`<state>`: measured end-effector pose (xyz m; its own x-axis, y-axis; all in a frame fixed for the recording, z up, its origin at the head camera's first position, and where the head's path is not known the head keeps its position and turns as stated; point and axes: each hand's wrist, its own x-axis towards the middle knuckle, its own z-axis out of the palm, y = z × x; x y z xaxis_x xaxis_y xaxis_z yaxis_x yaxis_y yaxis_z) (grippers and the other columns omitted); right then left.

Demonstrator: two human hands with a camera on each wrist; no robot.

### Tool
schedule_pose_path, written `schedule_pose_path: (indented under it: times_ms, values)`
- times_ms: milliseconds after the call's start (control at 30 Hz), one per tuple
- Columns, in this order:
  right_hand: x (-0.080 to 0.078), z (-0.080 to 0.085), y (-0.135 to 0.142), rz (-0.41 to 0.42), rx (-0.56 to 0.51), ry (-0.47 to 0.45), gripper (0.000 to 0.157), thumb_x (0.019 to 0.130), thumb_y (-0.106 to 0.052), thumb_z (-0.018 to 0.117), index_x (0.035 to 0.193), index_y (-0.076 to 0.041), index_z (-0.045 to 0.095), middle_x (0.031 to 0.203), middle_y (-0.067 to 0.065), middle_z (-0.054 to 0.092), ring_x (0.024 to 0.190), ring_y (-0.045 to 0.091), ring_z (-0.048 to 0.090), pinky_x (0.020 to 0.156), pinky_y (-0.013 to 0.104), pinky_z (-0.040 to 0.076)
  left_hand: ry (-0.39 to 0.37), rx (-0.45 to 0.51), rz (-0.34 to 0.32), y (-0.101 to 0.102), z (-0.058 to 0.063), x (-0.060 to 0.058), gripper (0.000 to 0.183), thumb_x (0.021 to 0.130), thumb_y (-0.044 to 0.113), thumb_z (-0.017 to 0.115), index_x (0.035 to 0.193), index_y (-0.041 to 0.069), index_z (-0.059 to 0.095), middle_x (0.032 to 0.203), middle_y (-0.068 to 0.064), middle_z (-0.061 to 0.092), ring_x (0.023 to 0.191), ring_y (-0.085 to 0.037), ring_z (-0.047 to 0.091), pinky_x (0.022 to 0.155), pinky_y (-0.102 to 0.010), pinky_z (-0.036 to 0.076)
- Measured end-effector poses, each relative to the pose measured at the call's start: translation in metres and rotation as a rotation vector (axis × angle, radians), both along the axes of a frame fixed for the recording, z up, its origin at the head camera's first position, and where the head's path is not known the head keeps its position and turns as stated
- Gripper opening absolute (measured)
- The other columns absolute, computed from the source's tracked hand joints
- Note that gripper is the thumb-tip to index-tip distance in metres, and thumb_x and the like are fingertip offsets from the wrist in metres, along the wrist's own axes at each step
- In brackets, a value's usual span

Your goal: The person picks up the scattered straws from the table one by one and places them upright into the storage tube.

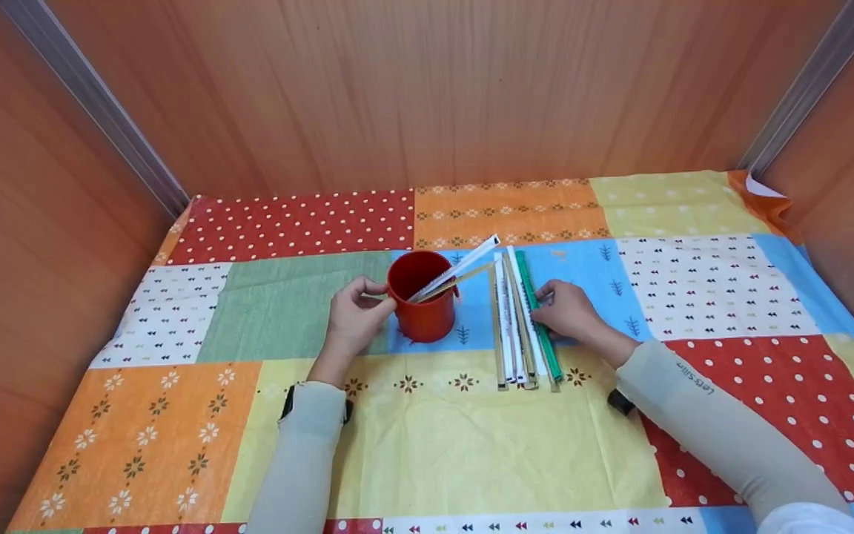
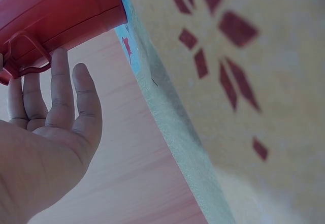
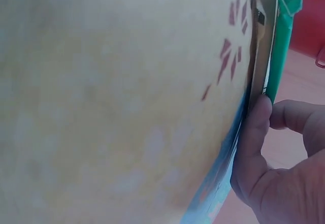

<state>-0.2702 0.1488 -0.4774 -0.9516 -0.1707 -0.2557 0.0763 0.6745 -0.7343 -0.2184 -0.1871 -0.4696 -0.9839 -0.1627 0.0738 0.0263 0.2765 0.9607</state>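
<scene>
A red cup (image 1: 425, 319) with small side loops stands upright, with a white strip (image 1: 464, 265) and a brown strip (image 1: 464, 280) leaning out to the right. My left hand (image 1: 356, 315) pinches the cup's left side near the rim; in the left wrist view, the fingers lie by its loop handle (image 2: 30, 51). To the right lies a row of long, thin, flat strips, white (image 1: 507, 319) and brown (image 1: 523, 326), with a green strip (image 1: 538, 319) along the right edge. My right hand (image 1: 568, 311) pinches the green strip at its right side. What the strips contain is not visible.
A patchwork-print cloth (image 1: 471, 445) covers the table, its far right corner (image 1: 764, 193) curled up. Wood-grain panels (image 1: 457, 96) enclose the back and both sides, with metal strips (image 1: 101, 104) at the corners.
</scene>
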Motion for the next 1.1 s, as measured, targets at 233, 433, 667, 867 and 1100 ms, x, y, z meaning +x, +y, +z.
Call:
schedule_pose_path:
  times_ms: [233, 433, 667, 867, 1100]
  values:
    - [-0.001, 0.002, 0.005, 0.002, -0.012, 0.01, 0.033, 0.086, -0.017, 0.064, 0.113, -0.001, 0.051, 0.085, 0.01, 0.06, 0.054, 0.017, 0.059, 0.05, 0.03, 0.051, -0.004, -0.024, 0.011, -0.001, -0.001, -0.001, 0.016, 0.08, 0.021, 0.072, 0.094, 0.015, 0.066, 0.103, -0.002, 0.066, 0.089, -0.021, 0.065, 0.066, -0.032, 0.055]
    - [0.0, 0.007, 0.005, -0.011, -0.076, 0.012, 0.032, 0.088, -0.015, 0.061, 0.115, -0.001, 0.049, 0.087, 0.009, 0.056, 0.055, 0.019, 0.057, 0.052, 0.034, 0.052, -0.016, -0.031, 0.009, -0.001, 0.0, 0.0, 0.018, 0.08, 0.022, 0.073, 0.094, 0.016, 0.065, 0.104, -0.001, 0.065, 0.091, -0.021, 0.064, 0.068, -0.033, 0.055]
    - [0.003, 0.017, -0.001, -0.033, -0.138, 0.063, 0.024, 0.09, -0.017, 0.059, 0.109, -0.006, 0.05, 0.087, 0.006, 0.052, 0.06, 0.02, 0.056, 0.055, 0.04, 0.055, -0.005, -0.03, 0.011, -0.001, 0.0, -0.001, 0.017, 0.079, 0.021, 0.073, 0.093, 0.016, 0.065, 0.102, -0.001, 0.066, 0.089, -0.02, 0.064, 0.066, -0.032, 0.055]
    - [0.006, 0.023, -0.006, -0.026, -0.225, 0.119, 0.021, 0.09, -0.014, 0.058, 0.107, -0.003, 0.051, 0.085, 0.005, 0.051, 0.058, 0.024, 0.061, 0.058, 0.044, 0.057, 0.026, -0.024, 0.008, 0.0, -0.001, -0.002, 0.015, 0.08, 0.017, 0.072, 0.092, 0.012, 0.066, 0.102, -0.004, 0.067, 0.083, -0.021, 0.065, 0.061, -0.032, 0.054]
    - [0.011, 0.031, -0.013, -0.008, -0.366, 0.16, 0.017, 0.092, -0.01, 0.055, 0.106, -0.001, 0.05, 0.086, 0.005, 0.052, 0.063, 0.021, 0.064, 0.065, 0.05, 0.057, -0.016, -0.028, 0.014, 0.0, 0.0, -0.002, 0.02, 0.08, 0.019, 0.074, 0.096, 0.011, 0.066, 0.107, -0.005, 0.066, 0.088, -0.022, 0.064, 0.063, -0.029, 0.053]
